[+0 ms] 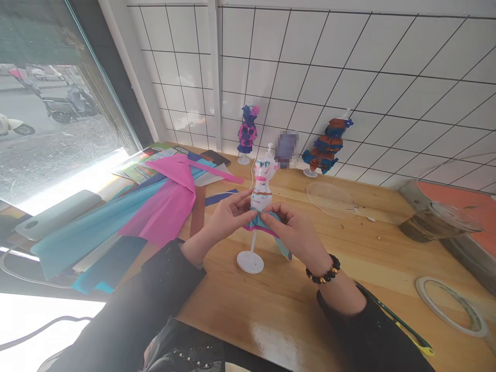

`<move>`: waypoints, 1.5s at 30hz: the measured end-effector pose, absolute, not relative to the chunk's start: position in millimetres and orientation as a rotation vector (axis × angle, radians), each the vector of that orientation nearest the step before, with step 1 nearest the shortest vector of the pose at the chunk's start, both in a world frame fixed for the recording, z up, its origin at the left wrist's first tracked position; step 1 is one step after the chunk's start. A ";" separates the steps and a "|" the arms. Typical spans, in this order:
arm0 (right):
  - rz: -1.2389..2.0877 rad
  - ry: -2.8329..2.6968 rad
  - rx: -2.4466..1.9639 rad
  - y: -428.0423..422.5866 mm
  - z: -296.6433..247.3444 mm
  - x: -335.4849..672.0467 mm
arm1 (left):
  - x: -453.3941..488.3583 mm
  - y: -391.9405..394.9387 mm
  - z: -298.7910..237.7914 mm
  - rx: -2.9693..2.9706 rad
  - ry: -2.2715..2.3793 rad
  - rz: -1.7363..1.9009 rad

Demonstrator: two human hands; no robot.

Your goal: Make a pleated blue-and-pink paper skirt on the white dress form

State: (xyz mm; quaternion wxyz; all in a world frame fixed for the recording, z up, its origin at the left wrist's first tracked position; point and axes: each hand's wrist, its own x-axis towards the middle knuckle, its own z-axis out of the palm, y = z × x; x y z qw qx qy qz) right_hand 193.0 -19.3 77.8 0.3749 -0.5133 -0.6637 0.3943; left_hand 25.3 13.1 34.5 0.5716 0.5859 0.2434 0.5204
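A small white mannequin (262,182) on a round white stand (250,261) sits mid-table, its torso streaked with colour. A teal and pink paper skirt (267,227) wraps its waist. My left hand (229,213) pinches the skirt at the left of the waist, fingers closed on it. My right hand (291,230), with a dark bead bracelet on the wrist, presses and grips the skirt from the right.
Pink and teal paper sheets (163,206) lie at left over magazines. Two dressed mannequins (247,130) (327,147) stand by the tiled wall. A clear lid (329,199), a glass cup (434,222), a tape roll (449,305) and a green-handled tool (406,330) lie at right.
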 end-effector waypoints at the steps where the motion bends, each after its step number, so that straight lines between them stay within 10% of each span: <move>1: 1.015 -1.692 -1.315 -19.4 77.4 192.8 | 25.3 12.7 34.9 1.374 0.580 1.217; 45: 0.857 -1.774 -1.343 -20.2 74.1 190.4 | 26.8 12.1 35.9 1.465 0.573 1.173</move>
